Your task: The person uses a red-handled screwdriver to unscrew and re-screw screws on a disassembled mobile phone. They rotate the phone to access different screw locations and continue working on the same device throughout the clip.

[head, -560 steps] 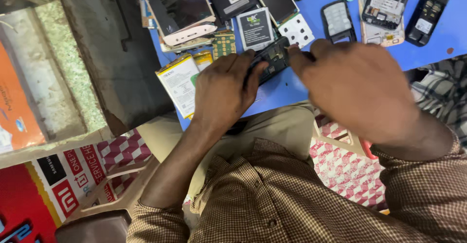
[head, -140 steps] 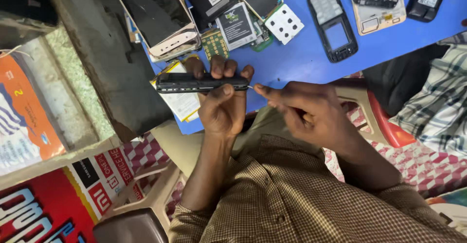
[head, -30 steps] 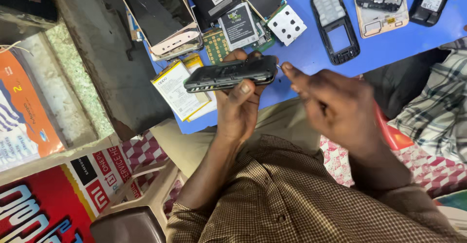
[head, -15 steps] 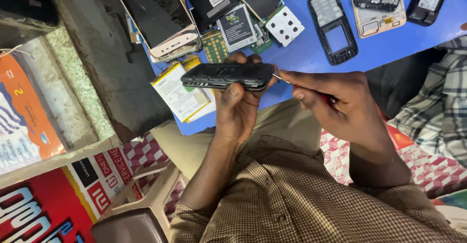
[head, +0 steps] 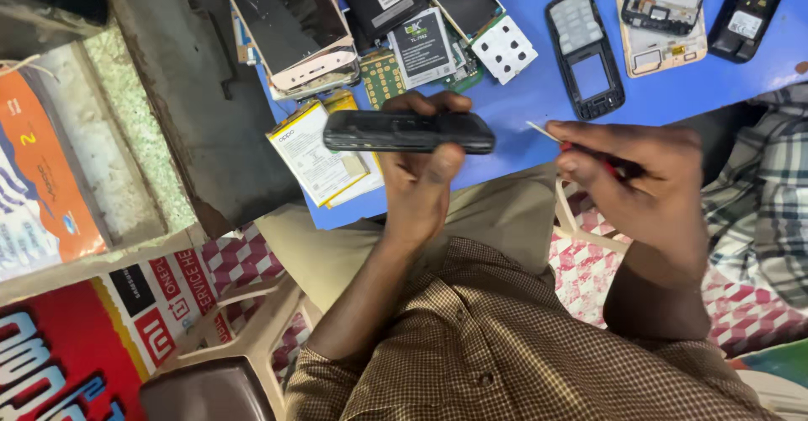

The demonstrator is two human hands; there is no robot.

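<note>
My left hand [head: 418, 181] grips a small black phone body [head: 408, 131], held sideways above the near edge of the blue table [head: 539, 101]. My right hand [head: 644, 185] is closed around a thin red-handled tool [head: 576, 146] whose pale tip points left toward the phone. The tip stands a short way off the phone's right end, not touching it.
Phone parts lie on the table: a black keypad frame [head: 584, 53], a white square part with black dots [head: 503, 49], batteries [head: 421, 46], a yellow-edged battery [head: 316, 156], opened phones [head: 661, 8] at the back. A dark slab [head: 185, 93] flanks the table's left. Another person's checked sleeve [head: 770, 194] is at right.
My right hand has drawn away to the right, so the tool tip has left the phone's end. The phone stays in my left hand, about level.
</note>
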